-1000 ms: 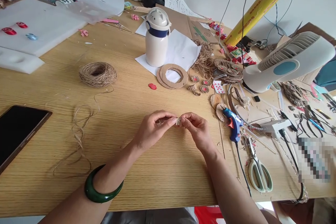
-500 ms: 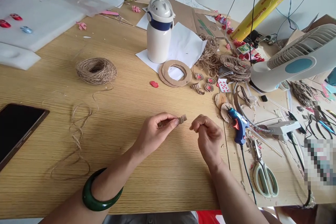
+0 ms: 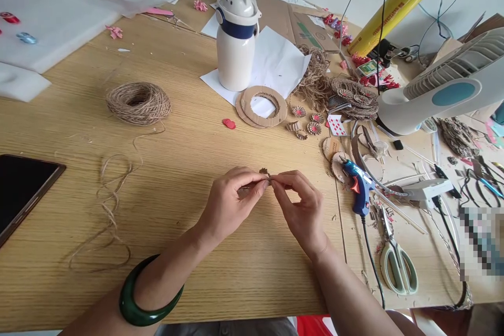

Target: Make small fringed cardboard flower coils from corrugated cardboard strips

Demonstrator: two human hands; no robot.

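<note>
Between my two hands, over the front middle of the table, is a small strip of corrugated cardboard (image 3: 264,171). My left hand (image 3: 235,194) pinches it between thumb and forefinger, and a dark green bangle circles that forearm. The fingertips of my right hand (image 3: 301,202) are closed on the strip's near end, touching the left fingertips. Most of the strip is hidden by the fingers. Beyond the hands lie red paper discs (image 3: 229,124), cardboard rings (image 3: 280,100) and several pleated cardboard rosettes (image 3: 314,128) with red centres.
A ball of twine (image 3: 138,104) trails a loose strand at left, near a phone (image 3: 27,189). A white bottle (image 3: 236,52) stands at the back. At right are a blue glue gun (image 3: 360,189), scissors (image 3: 398,268), a white fan (image 3: 441,94) and cables.
My right hand has moved left and now pinches the cardboard strip beside my left fingers. Before, it was apart with fingers curled. The view has shifted slightly.
</note>
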